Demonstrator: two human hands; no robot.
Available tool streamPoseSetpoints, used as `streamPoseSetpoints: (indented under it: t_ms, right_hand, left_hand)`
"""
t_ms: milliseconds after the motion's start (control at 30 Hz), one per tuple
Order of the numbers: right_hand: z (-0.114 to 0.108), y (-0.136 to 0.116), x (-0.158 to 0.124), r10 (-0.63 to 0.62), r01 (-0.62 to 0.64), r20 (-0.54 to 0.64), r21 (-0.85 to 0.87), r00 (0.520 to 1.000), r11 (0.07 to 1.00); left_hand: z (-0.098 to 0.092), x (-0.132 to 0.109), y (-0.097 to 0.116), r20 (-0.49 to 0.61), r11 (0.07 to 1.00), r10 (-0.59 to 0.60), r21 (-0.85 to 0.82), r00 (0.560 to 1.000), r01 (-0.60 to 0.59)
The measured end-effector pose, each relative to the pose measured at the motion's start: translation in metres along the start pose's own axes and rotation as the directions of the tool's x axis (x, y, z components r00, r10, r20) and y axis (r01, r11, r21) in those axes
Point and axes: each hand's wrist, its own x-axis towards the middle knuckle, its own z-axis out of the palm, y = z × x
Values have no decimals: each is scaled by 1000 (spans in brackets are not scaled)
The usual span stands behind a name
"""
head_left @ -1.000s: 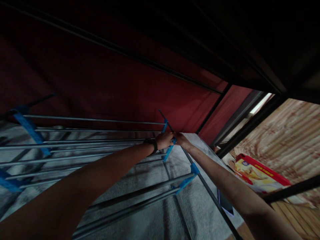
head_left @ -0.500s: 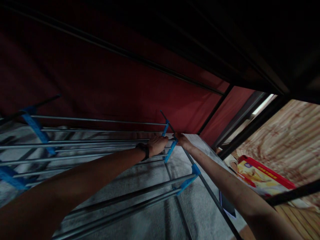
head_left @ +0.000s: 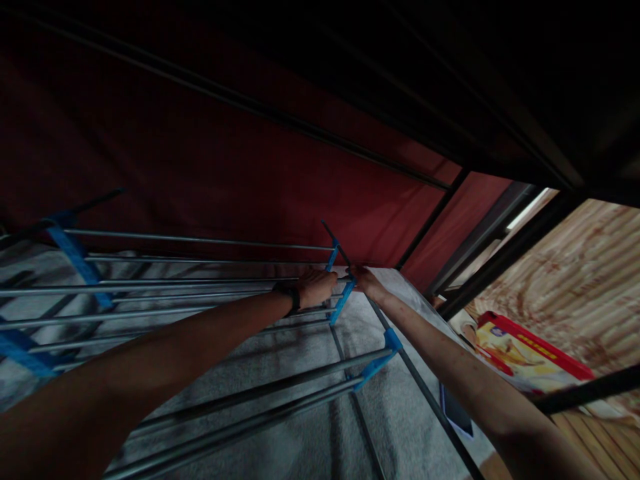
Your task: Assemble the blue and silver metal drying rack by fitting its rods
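Observation:
A shoe rack of grey metal tubes and blue plastic connectors lies across a grey blanket [head_left: 300, 427]. My left hand [head_left: 319, 288], with a dark band at the wrist, is closed around the rack's tubes beside a blue connector [head_left: 343, 303]. On the other side of that connector, my right hand [head_left: 364, 280] is closed at the dark upright tube [head_left: 340, 248]; its fingertips are partly hidden. Nearer to me, another blue connector [head_left: 393, 340] joins two thicker tubes [head_left: 260, 388]. More blue connectors [head_left: 75, 253] hold the tubes' far ends at the left.
A dark red curtain [head_left: 240, 180] hangs behind the rack. Black frame bars [head_left: 500, 257] cross overhead and at the right. A phone [head_left: 456, 410] lies beneath my right forearm. Beyond the bars are a red and yellow box [head_left: 530, 353] and a brown patterned blanket [head_left: 590, 280].
Almost nothing differs. Both hands keep their places at the same connector, and the view has shifted very slightly.

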Motion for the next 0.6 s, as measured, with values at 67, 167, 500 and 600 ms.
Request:
streamPoseSetpoints:
  t_ms: [67, 167, 500, 600]
  right_hand:
    - [0, -1, 1, 2, -2, -7, -8, 1000, 1000]
    - [1, -1, 2, 17, -17, -24, -13, 1000, 1000]
    - [3, 3, 4, -5, 5, -27, -12, 1000, 1000]
    - [3, 3, 6, -1, 0, -26, -25, 1000, 1000]
  left_hand:
    - [0, 1, -1, 11, 1000, 11, 11, 1000, -11]
    - [1, 3, -2, 24, 1000, 11, -1, 1000, -11]
    - [1, 16, -5, 56, 992, -42, -114, 998, 48]
    - [0, 19, -6, 77, 985, -59, -155, 995, 71]
